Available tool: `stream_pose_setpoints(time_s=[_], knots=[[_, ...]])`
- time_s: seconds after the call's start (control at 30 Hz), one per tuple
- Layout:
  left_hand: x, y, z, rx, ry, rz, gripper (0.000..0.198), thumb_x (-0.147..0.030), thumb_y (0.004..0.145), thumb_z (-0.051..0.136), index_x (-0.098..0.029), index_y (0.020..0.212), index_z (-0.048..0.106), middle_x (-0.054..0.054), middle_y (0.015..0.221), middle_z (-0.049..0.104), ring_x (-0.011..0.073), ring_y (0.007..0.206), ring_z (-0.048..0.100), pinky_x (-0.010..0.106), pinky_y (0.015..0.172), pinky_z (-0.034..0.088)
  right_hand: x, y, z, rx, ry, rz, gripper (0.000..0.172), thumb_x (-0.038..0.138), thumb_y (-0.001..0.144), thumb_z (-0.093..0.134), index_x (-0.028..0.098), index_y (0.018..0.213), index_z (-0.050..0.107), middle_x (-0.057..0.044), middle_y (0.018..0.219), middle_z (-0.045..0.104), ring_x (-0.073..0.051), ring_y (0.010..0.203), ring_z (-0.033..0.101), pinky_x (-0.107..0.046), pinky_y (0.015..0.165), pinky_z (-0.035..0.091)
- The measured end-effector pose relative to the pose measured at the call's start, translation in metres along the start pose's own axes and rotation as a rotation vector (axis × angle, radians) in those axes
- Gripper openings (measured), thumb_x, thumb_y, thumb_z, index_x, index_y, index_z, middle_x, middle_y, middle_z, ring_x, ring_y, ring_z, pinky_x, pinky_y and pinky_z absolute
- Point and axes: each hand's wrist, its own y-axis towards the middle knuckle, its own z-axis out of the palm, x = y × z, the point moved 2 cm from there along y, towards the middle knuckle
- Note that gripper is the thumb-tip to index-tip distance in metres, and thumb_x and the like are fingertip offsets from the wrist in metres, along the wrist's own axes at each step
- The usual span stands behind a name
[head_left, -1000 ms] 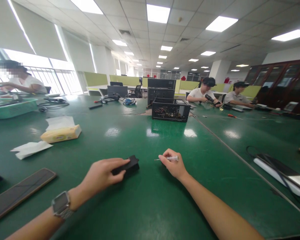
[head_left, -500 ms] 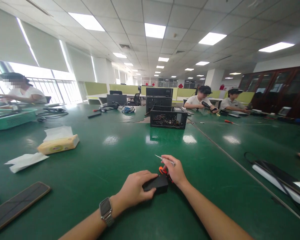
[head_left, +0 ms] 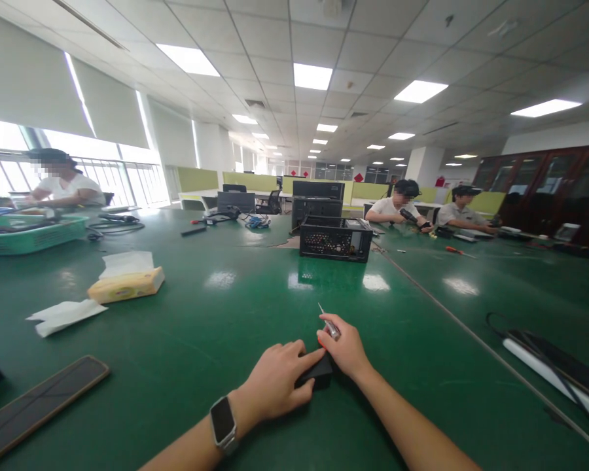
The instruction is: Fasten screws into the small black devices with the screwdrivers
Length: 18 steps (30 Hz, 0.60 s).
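Note:
My left hand (head_left: 277,383), a watch on its wrist, is closed on a small black box (head_left: 317,374) that lies on the green table (head_left: 235,307). My right hand (head_left: 346,350) meets it from the right, fingers pinched on a thin screwdriver (head_left: 328,323) with a clear handle, its metal tip pointing up and away. A bit of orange shows at the right fingertips. Both hands touch at the box, which they mostly hide.
A tissue pack (head_left: 126,284) and loose tissue (head_left: 63,315) lie at left, a long dark pad (head_left: 39,405) near the front left. A black computer case (head_left: 334,239) stands mid-table. Other people work at the far left and far right. A white power strip (head_left: 554,366) lies at right.
My left hand has carried the black box rightward to meet my right hand. The screwdriver has swung from pointing left to pointing up and away. The camera view has shifted slightly.

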Motion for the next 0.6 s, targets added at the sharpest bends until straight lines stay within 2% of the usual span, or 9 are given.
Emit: stream_pose_setpoints(time_s=[0.13,0.2,0.43,0.6], knots=[[0.001,-0.001,0.003,-0.026,-0.088,-0.006,0.049,-0.03,0.082,0.053,-0.03,0.131,0.05,0.004,0.103,0.061,0.0219,0.091,0.059,0.034,0.08,0.051,-0.002,0.0,0.0,0.07,-0.147,-0.031,0.039,0.03,0.075,0.06,0.018,0.112,0.065,-0.007,0.098,0.068,-0.021,0.091,0.062,-0.033,0.087,0.046],[0.002,-0.001,0.007,-0.059,-0.138,0.001,0.048,-0.029,0.081,0.054,-0.027,0.128,0.052,0.004,0.108,0.062,0.022,0.096,0.059,0.034,0.085,0.051,-0.004,0.0,0.0,0.093,-0.185,-0.021,0.039,0.03,0.077,0.058,0.016,0.113,0.064,-0.008,0.101,0.067,-0.022,0.095,0.061,-0.033,0.089,0.044],[0.005,-0.002,0.011,-0.136,-0.203,0.027,0.04,-0.026,0.076,0.056,-0.023,0.116,0.06,0.004,0.107,0.064,0.0209,0.095,0.059,0.032,0.085,0.051,-0.009,0.002,-0.005,0.177,-0.454,0.066,0.04,0.029,0.078,0.057,0.019,0.116,0.064,-0.009,0.103,0.064,-0.022,0.097,0.059,-0.03,0.087,0.042],[0.005,-0.002,0.01,-0.168,-0.2,0.041,0.036,-0.026,0.076,0.056,-0.021,0.111,0.062,0.005,0.104,0.065,0.0207,0.092,0.06,0.032,0.083,0.051,-0.007,0.002,-0.013,0.211,-0.637,0.136,0.036,0.035,0.079,0.056,0.024,0.112,0.066,-0.009,0.102,0.06,-0.024,0.094,0.059,-0.032,0.077,0.043]])
